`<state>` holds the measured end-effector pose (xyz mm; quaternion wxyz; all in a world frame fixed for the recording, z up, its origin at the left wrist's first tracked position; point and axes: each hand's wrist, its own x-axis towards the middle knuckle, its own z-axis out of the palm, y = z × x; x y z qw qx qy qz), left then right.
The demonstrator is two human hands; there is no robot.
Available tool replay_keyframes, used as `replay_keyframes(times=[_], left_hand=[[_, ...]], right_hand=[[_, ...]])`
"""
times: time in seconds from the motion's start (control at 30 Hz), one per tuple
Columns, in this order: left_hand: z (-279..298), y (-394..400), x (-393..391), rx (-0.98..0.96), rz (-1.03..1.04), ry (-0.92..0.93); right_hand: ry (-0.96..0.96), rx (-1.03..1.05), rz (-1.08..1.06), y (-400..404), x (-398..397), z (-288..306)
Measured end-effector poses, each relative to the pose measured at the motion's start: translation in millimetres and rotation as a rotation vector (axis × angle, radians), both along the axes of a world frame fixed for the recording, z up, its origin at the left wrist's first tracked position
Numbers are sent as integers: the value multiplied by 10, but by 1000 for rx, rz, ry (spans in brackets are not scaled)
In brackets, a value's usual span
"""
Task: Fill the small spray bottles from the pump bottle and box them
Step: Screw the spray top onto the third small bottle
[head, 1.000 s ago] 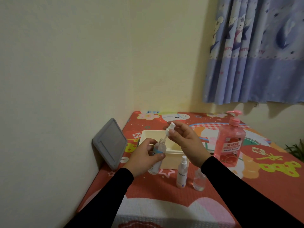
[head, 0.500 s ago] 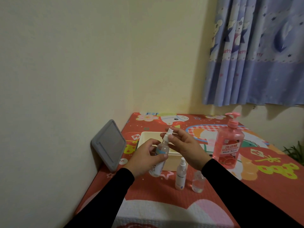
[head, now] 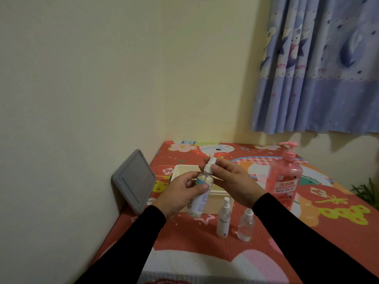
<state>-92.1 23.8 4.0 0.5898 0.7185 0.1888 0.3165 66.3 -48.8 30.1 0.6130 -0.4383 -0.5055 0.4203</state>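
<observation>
Head view: left hand point(head: 180, 193) grips clear small spray bottle point(head: 200, 193) above the cream open box point(head: 213, 198) near the table's left edge. Right hand point(head: 231, 179) pinches its white sprayer cap point(head: 209, 167). Likely screwing on: keep bottle upright, twist gently, avoid cross-threading.

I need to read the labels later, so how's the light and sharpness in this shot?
Head view: dim, warm indoor light; the pump bottle label shows large characters only, the held spray bottle print is too soft to read; wide-angle bend at the curtain edges; soft shadow beneath it.
</observation>
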Motion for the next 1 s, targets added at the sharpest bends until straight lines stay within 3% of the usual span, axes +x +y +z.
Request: replay_keyframes(times=[0.13, 0.43, 0.6, 1.0], left_hand=[[14, -7, 30, -48, -21, -38], [-9, -39, 94, 75, 82, -7], [-20, -41, 125, 60, 69, -5], [-8, -19, 106, 27, 99, -60]], right_hand=[[-12, 6, -5, 17, 19, 45], [-41, 14, -214, 65, -55, -7], [50, -11, -181, 72, -96, 11], [56, -18, -131, 57, -66, 6]])
